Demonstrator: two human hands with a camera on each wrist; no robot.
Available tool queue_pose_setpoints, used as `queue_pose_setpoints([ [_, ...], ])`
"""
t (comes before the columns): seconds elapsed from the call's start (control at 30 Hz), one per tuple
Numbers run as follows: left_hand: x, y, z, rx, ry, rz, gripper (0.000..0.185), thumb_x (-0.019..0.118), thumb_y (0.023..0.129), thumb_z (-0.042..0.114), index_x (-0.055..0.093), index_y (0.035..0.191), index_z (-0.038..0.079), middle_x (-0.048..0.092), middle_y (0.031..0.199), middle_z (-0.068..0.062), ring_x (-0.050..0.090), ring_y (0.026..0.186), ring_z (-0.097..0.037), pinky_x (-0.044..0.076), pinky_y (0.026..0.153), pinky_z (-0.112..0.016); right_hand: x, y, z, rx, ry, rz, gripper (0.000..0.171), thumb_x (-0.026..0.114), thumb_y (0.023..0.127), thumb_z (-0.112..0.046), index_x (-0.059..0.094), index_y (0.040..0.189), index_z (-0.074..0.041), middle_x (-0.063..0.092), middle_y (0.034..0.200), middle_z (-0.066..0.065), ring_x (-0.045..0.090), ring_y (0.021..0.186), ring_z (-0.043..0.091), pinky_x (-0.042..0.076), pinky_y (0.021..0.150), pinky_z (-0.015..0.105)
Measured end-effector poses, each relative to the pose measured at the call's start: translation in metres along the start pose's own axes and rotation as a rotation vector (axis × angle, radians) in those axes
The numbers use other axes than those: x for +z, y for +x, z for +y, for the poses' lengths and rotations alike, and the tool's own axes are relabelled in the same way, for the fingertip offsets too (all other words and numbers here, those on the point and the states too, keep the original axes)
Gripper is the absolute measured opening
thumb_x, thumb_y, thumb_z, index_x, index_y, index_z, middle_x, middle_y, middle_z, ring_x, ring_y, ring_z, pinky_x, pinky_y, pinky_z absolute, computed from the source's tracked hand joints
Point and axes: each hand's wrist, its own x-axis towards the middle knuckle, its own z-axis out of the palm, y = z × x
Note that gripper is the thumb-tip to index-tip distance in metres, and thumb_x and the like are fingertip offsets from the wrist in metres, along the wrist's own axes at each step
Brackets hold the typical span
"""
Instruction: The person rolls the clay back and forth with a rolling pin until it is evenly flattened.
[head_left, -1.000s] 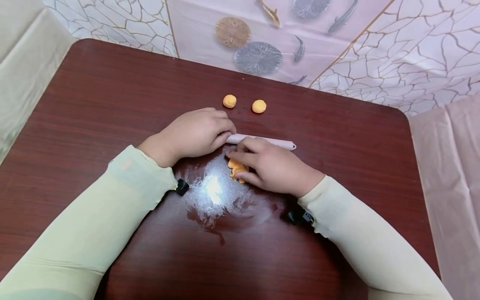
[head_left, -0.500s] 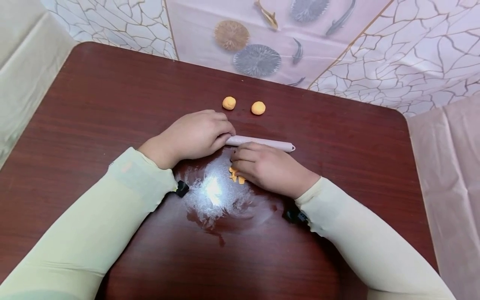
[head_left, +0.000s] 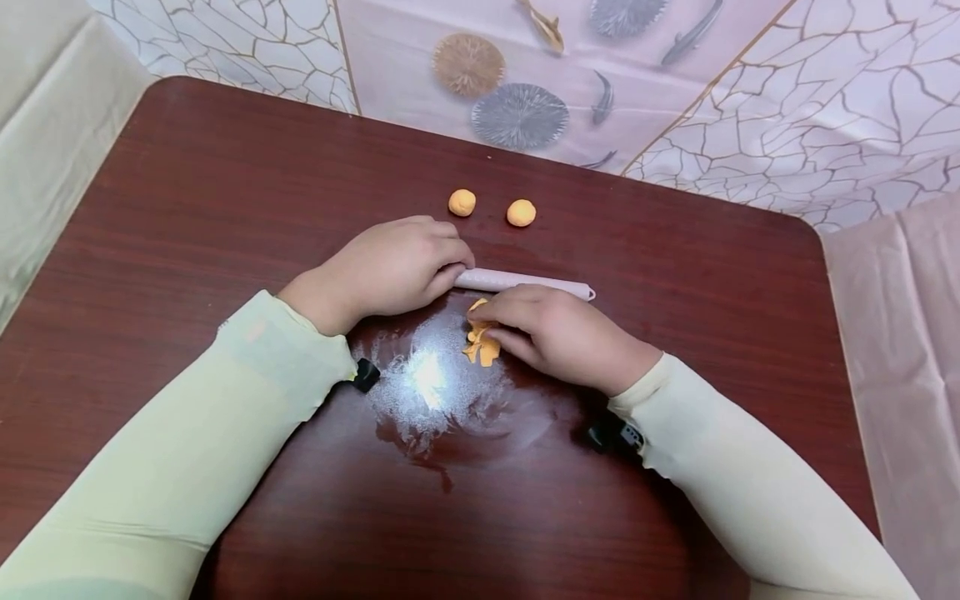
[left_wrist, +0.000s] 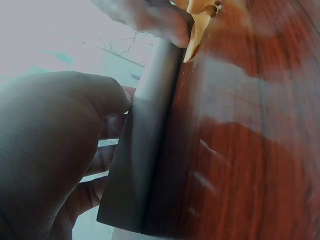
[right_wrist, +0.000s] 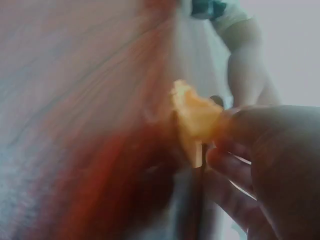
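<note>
Centrally on a dark red wooden surface (head_left: 225, 192), flour patch (head_left: 427, 383). Left hand (head_left: 390, 267) curled round one end of a white rolling pin (head_left: 525, 282); right hand (head_left: 562, 333) pinching orange dough (head_left: 480, 342) just beside it. Farther off, two dough balls (head_left: 461, 202). Behind, cracked-pattern wall covering (head_left: 825, 100).

Two dough balls (head_left: 491, 207) — on the table (head_left: 187, 183)
</note>
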Motion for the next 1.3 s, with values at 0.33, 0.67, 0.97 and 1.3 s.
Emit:
queue_pose_setpoints([
  [0.33, -0.003, -0.001, 0.001, -0.020, -0.010, -0.033, 0.022, 0.060, 0.106, 0.029, 0.078, 0.113, 0.019, 0.070, 0.106, 0.004, 0.065, 0.103, -0.020, 0.052, 0.101, -0.040, -0.011, -0.007, 0.007, 0.291, -0.329, -0.012, 0.044, 0.066, 0.101, -0.011, 0.063, 0.144, -0.003, 0.068, 0.140, 0.015, 0.067, 0.129, 0.028, 0.055, 0.108, 0.043],
  [0.67, -0.012, -0.014, 0.012, -0.050, -0.058, -0.146, 0.024, 0.068, 0.103, 0.032, 0.082, 0.115, 0.017, 0.074, 0.105, 0.003, 0.069, 0.098, -0.017, 0.057, 0.094, -0.040, 0.003, -0.025, -0.012, 0.354, -0.316, -0.048, 0.040, 0.059, 0.105, -0.010, 0.061, 0.145, -0.006, 0.066, 0.145, 0.011, 0.065, 0.134, 0.025, 0.055, 0.108, 0.043],
  [0.97, -0.013, -0.028, 0.031, -0.059, -0.058, -0.107, 0.008, 0.079, 0.096, 0.028, 0.080, 0.100, 0.021, 0.068, 0.092, 0.007, 0.063, 0.080, -0.014, 0.056, 0.082, -0.036, 0.009, -0.039, -0.033, 0.310, -0.318, 0.016, 0.044, 0.066, 0.102, -0.010, 0.062, 0.146, -0.006, 0.065, 0.146, 0.015, 0.065, 0.133, 0.028, 0.053, 0.111, 0.046],
  [1.3, -0.001, -0.045, 0.047, -0.095, -0.061, -0.047, 0.016, 0.077, 0.096, 0.024, 0.077, 0.111, 0.018, 0.067, 0.099, 0.003, 0.060, 0.087, -0.019, 0.052, 0.084, -0.037, 0.012, -0.053, -0.053, 0.257, -0.384, 0.032, 0.044, 0.069, 0.100, -0.008, 0.065, 0.144, -0.006, 0.065, 0.145, 0.016, 0.067, 0.131, 0.029, 0.052, 0.111, 0.047],
])
